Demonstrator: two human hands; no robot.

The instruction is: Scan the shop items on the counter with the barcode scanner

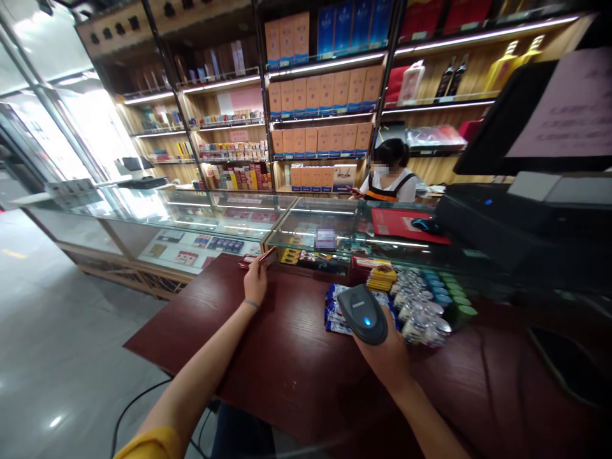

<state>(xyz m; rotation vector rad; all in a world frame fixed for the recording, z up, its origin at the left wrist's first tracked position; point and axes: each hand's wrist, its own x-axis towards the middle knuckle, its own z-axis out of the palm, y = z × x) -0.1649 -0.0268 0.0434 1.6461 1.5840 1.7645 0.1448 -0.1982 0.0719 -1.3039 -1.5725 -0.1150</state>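
My right hand [389, 357] is closed round a dark barcode scanner [356, 309] with a lit blue light on top. Under and behind the scanner lie blue-and-white packets [332, 312], partly hidden by it. Out to the left, my left hand [255, 284] pinches a thin reddish pack [268, 256], tilted, at the far edge of the dark red desk [287, 357]. More flat red packs [247, 261] lie beside those fingers. The small size and angle hide what kind of pack it is.
Rows of small silver-topped containers [421, 303] and yellow packets [381, 278] stand right of the scanner. A glass display counter [229, 217] runs behind the desk. A monitor [502, 121] looms at right. Behind the counter is another person [392, 182]. Cables [127, 408] hang below left.
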